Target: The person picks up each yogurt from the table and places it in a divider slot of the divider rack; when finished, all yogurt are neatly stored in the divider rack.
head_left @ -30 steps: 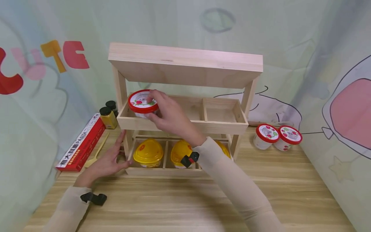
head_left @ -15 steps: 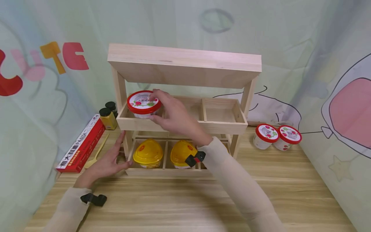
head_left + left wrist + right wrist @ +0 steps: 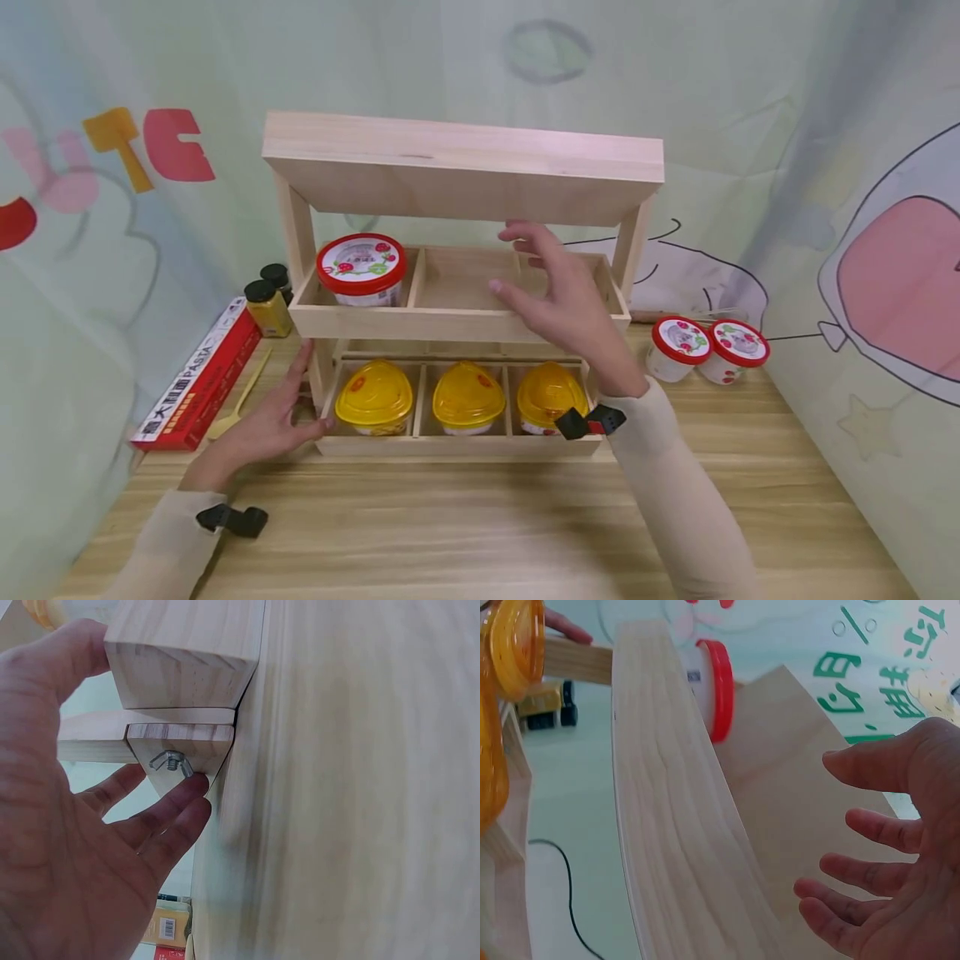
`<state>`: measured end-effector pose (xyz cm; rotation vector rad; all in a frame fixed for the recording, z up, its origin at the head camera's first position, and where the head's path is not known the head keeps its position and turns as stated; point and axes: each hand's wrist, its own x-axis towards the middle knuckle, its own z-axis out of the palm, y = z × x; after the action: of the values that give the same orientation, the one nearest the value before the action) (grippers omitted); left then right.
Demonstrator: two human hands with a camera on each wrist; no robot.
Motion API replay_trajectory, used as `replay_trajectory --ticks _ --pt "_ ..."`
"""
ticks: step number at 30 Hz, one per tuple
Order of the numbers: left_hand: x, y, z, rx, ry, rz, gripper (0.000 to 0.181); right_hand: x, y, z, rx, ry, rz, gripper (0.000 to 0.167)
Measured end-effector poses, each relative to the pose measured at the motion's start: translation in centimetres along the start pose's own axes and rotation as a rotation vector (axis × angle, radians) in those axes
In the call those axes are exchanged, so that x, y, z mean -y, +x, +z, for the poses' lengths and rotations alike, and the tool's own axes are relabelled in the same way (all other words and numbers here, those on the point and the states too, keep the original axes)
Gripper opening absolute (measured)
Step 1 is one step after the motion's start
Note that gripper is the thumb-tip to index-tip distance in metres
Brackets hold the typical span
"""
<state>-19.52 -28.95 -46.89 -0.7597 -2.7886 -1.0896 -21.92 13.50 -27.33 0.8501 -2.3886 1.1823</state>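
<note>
1. Red-lidded tub [image 3: 362, 268]: sits upright in upper-left compartment of wooden rack [image 3: 457, 325].
2. Right hand [image 3: 564, 302]: holds nothing, spreads wide near rack's upper right, well apart from tub.
3. Left hand [image 3: 262, 435]: touches rack's left side, spread wide.

1. Cloth walls [image 3: 420, 67] make this a little nook; home or shop, I can't tell.
2. Big bright letters [image 3: 174, 146] at upper left and a pink balloon [image 3: 900, 287] at right are on them.
3. In the middle, a wooden rack [image 3: 465, 150] with lidded tubs [image 3: 467, 398] stands on a table [image 3: 435, 533].
</note>
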Motion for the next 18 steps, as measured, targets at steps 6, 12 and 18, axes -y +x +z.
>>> replay_trajectory --ticks 6,12,18 --pt "0.0 -0.2 -0.2 0.002 0.011 -0.009 0.135 -1.4 -2.5 -2.7 -0.087 -0.008 0.077 0.056" --pt "0.0 -0.2 -0.2 0.003 -0.003 -0.014 0.136 -2.7 -4.5 -4.3 -0.156 -0.032 0.118 0.055" --pt "-0.1 0.0 -0.1 0.001 -0.003 -0.008 0.135 -4.0 -6.4 -5.7 -0.263 -0.047 0.183 0.053"
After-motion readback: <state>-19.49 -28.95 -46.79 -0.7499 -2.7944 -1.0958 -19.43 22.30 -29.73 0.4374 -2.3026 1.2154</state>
